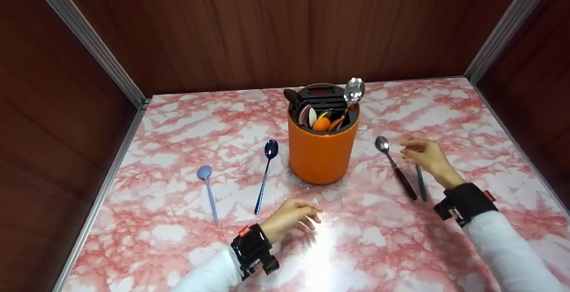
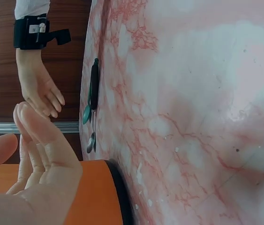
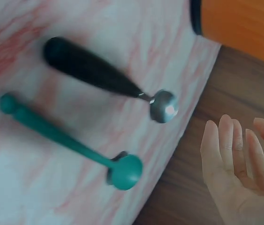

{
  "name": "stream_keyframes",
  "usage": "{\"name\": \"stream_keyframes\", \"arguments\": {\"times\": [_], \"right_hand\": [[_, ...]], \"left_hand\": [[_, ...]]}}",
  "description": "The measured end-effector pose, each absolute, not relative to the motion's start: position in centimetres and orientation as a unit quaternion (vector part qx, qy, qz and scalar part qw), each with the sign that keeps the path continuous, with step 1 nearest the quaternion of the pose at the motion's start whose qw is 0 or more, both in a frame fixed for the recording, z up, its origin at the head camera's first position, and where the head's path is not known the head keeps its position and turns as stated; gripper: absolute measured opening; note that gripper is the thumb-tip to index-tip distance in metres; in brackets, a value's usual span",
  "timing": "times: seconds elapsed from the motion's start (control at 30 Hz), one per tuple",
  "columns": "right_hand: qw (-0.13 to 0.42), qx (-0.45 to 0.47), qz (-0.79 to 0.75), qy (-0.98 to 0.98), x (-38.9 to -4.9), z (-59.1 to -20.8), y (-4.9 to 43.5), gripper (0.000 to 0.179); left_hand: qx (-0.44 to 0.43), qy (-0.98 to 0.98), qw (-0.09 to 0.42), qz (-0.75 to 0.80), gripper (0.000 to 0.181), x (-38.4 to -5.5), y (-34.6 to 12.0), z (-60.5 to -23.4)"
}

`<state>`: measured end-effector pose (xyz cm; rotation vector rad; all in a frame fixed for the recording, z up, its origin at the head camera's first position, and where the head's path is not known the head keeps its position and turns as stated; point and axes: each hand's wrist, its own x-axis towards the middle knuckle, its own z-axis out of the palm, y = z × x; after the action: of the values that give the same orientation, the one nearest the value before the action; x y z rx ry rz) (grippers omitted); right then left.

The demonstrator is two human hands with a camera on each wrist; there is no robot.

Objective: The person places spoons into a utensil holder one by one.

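Observation:
My right hand [image 1: 427,157] hovers above the table at the right, fingers loosely bent and holding nothing. Below it lies a green spoon [image 3: 124,172], partly covered by the hand in the head view. Beside that is a metal spoon with a dark handle [image 1: 404,181]. My left hand [image 1: 290,219] is held over the front middle of the table, its fingers relaxed around empty air. To its left lie a shiny dark blue spoon [image 1: 271,149] and a pale blue spoon [image 1: 204,172]. An orange utensil holder [image 1: 320,158] stands upright between the hands, farther back.
The holder contains several utensils, including a metal spoon [image 1: 354,91] sticking up at its right and a black utensil [image 1: 292,96] leaning left. Brown wood-look panels [image 1: 267,29] enclose the back and sides. The tabletop [image 1: 169,234] has a red and white marbled pattern.

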<state>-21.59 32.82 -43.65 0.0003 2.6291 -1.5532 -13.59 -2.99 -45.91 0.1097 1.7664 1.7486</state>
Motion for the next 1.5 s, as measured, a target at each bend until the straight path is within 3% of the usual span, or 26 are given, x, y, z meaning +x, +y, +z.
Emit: {"name": "stream_keyframes", "arguments": {"times": [0.33, 0.73, 1.07, 1.5], "right_hand": [[0.04, 0.029, -0.498, 0.866, -21.6, -45.2, 34.4, 0.044], [-0.043, 0.097, -0.468, 0.877, -21.7, -47.1, 36.0, 0.038], [-0.014, 0.159, -0.441, 0.883, -21.7, -48.3, 36.5, 0.043], [-0.035, 0.141, -0.444, 0.884, -21.7, -49.2, 36.4, 0.039]], "left_hand": [[0.021, 0.677, 0.317, 0.664, 0.033, -13.5, -3.3, -46.5], [0.009, 0.672, 0.315, 0.67, 0.032, -13.3, -3.4, -47.2], [0.02, 0.656, 0.315, 0.685, 0.032, -13.0, -3.3, -47.3], [0.008, 0.652, 0.32, 0.688, 0.031, -12.9, -3.2, -47.8]]}}
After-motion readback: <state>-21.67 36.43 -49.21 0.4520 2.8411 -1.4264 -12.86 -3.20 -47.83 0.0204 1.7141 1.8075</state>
